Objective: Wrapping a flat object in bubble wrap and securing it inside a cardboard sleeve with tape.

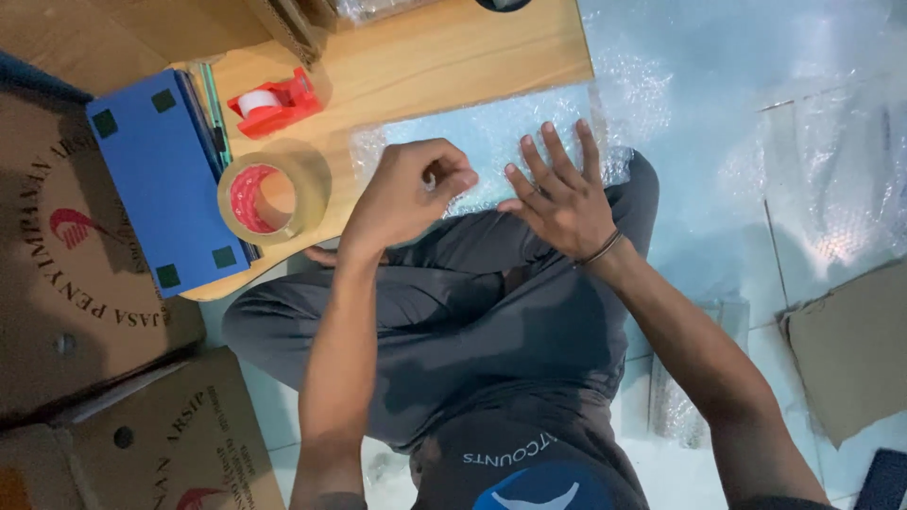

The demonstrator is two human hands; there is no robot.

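Left hand (406,194) was curled into a loose fist, thumb and fingertips pinched together over the near edge of the clear bubble-wrap sheet (491,142); whether it actually nipped the film or a bit of tape, cannot tell, too small. Right hand (557,194) was spread flat, fingers splayed, palm pressing down on the same sheet, holding nothing. A thin dark band sat on that wrist.

The bubble wrap lay partly on the pale wooden board (453,57), partly draped over the person's crossed legs in grey trousers (453,312), just under both hands.

Handling judgement: sheet looked very light, soft, floppy, a bit slick; it would likely slide or spring back unless pinned flat. Best hold probably at an edge or corner, pinched, with the other palm weighing it down. Bubbles could pop under hard pressure.

Nearby on the board: wide roll of clear-brown packing tape (269,198), just left of the left hand; red tape dispenser with a white roll (276,102) beyond it; blue flat rectangular case with dark corner pads (165,179) at the board's left end. Brown printed cardboard boxes (85,312) sat on the left, more bubble wrap (831,189) and a cardboard piece (850,349) on the floor right.
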